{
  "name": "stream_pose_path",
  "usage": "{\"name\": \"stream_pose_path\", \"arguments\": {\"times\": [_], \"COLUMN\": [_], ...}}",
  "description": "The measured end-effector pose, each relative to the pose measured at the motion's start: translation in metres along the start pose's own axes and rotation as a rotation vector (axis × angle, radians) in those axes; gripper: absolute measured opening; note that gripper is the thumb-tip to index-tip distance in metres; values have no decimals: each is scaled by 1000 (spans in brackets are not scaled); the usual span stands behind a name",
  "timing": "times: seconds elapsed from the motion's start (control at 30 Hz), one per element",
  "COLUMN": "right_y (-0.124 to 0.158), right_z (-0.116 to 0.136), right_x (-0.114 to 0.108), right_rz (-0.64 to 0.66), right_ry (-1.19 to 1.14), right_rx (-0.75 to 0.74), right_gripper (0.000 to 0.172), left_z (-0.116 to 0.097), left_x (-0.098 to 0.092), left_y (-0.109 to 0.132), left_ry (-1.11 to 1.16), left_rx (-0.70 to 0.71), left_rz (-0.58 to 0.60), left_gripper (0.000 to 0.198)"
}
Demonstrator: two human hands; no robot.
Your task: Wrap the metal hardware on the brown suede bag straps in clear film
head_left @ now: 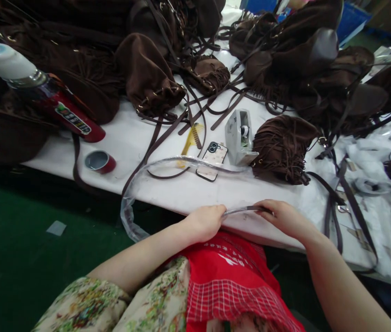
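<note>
A dark brown bag strap (pixel 251 208), partly sleeved in clear plastic, runs between my two hands at the table's front edge. My left hand (pixel 206 222) is closed round its plastic-covered part. At the strap's bare dark part, my right hand (pixel 280 215) pinches it between thumb and fingers. A long loop of the plastic sleeve (pixel 128 203) curves from the left, over the front edge and back across the table. Behind the hands sits a brown fringed bag (pixel 283 145), close to the loop's right end.
A tape dispenser (pixel 239 138), a phone (pixel 212 161) and a yellow comb (pixel 192 139) lie mid-table. To the left are a red bottle (pixel 74 117) and a red cup (pixel 100 162). Brown bags (pixel 147 74) with straps fill the back; white plastic wrapping (pixel 358 184) covers the right.
</note>
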State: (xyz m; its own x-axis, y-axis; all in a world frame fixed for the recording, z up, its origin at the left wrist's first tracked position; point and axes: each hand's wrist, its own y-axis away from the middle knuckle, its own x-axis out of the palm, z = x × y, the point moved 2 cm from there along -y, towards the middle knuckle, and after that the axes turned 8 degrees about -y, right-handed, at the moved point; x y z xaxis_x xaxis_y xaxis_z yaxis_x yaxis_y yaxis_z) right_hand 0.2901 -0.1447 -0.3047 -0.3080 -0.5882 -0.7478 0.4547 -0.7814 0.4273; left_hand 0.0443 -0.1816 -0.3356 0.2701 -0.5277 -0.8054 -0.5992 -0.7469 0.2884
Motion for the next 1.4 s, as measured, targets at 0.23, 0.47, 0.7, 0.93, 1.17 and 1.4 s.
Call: {"name": "stream_pose_path", "arguments": {"times": [0.23,0.47,0.7,0.93,1.17,1.4], "right_y": [-2,1,-3,-13,-14,-18], "right_z": [-8,-17,1,-7,-4,0], "right_x": [11,25,46,55,44,40], "right_rz": [36,-307,-492,-580,-539,-368], "right_ry": [-187,-959,-1679,-1180,-17,326], "right_rx": [6,281,319,338,10,-202], "right_gripper": [31,47,40,43,30,30], "left_z": [-6,-18,-31,-36,-36,-29], "left_x": [2,2,6,5,10,15], "left_y": [-12,-26,-33,-37,-48,-57], "left_ry": [30,-26,-59,-157,-177,4], "left_rx": [15,12,-16,38,64,-140], "left_rz": [-21,-46,-36,-41,-107,-172], "left_gripper": [38,38,32,31,30,40]}}
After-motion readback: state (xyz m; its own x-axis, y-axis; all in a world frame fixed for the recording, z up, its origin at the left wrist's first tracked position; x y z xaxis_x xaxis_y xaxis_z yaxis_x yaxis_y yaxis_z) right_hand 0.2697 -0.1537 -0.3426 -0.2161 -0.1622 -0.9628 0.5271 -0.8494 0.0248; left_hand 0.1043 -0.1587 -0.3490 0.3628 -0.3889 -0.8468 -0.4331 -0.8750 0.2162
